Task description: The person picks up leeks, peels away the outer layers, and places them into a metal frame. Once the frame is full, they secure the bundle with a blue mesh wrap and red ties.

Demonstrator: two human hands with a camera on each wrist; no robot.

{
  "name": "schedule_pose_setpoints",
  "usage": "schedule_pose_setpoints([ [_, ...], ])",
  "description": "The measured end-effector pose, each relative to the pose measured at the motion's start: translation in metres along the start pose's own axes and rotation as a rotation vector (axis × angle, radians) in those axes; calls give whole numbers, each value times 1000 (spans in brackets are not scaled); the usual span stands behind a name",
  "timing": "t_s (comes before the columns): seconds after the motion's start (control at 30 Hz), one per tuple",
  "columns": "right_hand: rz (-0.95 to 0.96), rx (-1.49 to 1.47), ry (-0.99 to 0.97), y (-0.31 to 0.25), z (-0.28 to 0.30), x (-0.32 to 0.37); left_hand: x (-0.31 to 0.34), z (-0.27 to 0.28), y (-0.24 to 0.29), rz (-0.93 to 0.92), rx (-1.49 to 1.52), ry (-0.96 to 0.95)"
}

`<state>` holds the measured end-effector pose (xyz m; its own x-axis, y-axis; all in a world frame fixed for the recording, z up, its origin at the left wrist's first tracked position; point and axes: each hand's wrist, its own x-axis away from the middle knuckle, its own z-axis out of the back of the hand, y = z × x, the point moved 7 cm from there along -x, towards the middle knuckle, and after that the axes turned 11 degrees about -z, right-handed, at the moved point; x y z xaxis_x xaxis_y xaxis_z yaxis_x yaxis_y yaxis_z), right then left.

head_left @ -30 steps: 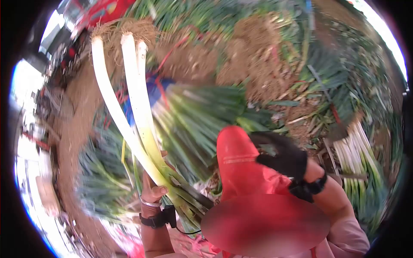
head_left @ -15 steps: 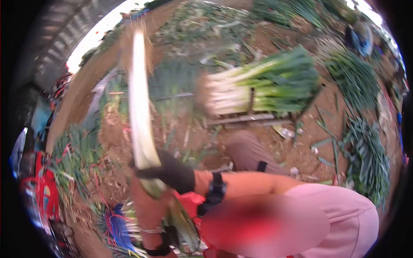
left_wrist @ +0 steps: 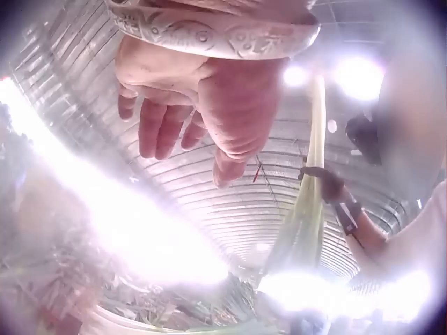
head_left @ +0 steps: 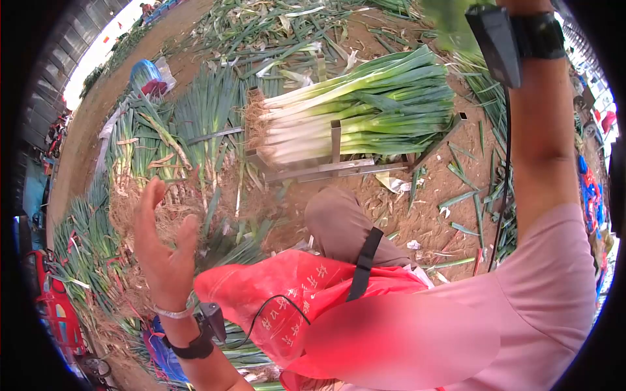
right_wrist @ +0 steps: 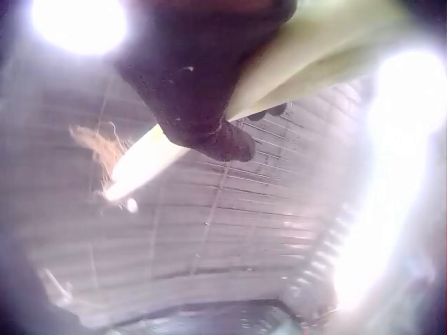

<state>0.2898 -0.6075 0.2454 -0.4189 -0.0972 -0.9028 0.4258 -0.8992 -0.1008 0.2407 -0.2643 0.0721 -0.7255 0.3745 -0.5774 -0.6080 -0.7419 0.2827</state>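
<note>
High at the right, above the head view's top edge, my gloved right hand [right_wrist: 188, 91] grips long leeks [right_wrist: 150, 164], its thumb bent across the white stems. Their rooted ends stick out past the glove in the right wrist view. Blurred green leaves [head_left: 450, 23] hang beside the wrist in the head view. My bare left hand [head_left: 163, 254] is raised at the left with fingers spread, holding nothing. Between the arms, a pile of leeks [head_left: 391, 98] lies lengthwise on a metal rack [head_left: 336, 140], roots to the left.
More leeks [head_left: 208, 111] lie on the ground behind and left of the raised left hand. Loose leaves [head_left: 469, 195] litter the soil at right. A bent knee [head_left: 339, 225] and a red apron [head_left: 261, 293] sit in front of the rack. A blue plastic bag [head_left: 145, 72] is farther back.
The left hand, which held the leeks, has let go. The gloved right hand took hold of them and has lifted them up to the right. The head view has turned toward the rack.
</note>
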Motion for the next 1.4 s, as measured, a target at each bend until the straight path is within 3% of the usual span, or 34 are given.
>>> schedule_pose_setpoints([
  [0.13,-11,249,-266,48,-74,33,-8,-58,-35,-30,0,-56],
  [0.2,-19,399,-493,92,-140,86,-6,-87,-50,-20,-4,-102],
  [0.27,106,582,-695,129,-199,158,1,-120,-69,-52,-24,-160],
  [0.3,44,597,-826,143,-227,192,1,-135,-77,-39,-23,-175],
  [0.37,39,454,-883,158,-267,247,-2,-173,-76,-92,35,-257],
  [0.43,-94,386,-939,159,-291,283,-4,-207,-84,-83,17,-322],
  [0.53,-122,419,-977,151,-319,311,-5,-257,-102,-93,52,-402],
  [0.63,-72,326,-971,144,-323,312,-5,-308,-111,-143,13,-530],
  [0.67,-72,318,-987,142,-322,309,-2,-331,-110,-281,-96,-539],
  [0.8,-83,342,-1040,141,-319,307,12,-409,-120,-207,84,-733],
  [0.83,-90,344,-1046,142,-319,309,23,-438,-166,400,414,-610],
  [0.9,-77,337,-1011,142,-320,306,35,-452,-186,1011,724,-433],
  [0.97,-72,332,-1018,142,-322,305,54,-455,-181,1544,1106,199],
  [1.1,43,313,-1012,132,-327,311,49,-455,-179,1457,1080,410],
  [1.13,52,369,-1132,139,-344,331,53,-457,-180,1460,1079,408],
  [1.17,139,362,-1065,128,-346,340,54,-459,-179,1444,1117,446],
  [1.23,45,307,-1050,138,-349,342,56,-457,-184,1411,1156,499],
  [1.33,-44,269,-1039,139,-349,325,52,-431,-174,1199,1002,104],
  [1.37,-53,269,-1038,139,-354,327,51,-425,-172,1197,998,97],
  [1.4,-57,260,-1092,139,-362,334,19,-397,-163,707,607,-8],
])
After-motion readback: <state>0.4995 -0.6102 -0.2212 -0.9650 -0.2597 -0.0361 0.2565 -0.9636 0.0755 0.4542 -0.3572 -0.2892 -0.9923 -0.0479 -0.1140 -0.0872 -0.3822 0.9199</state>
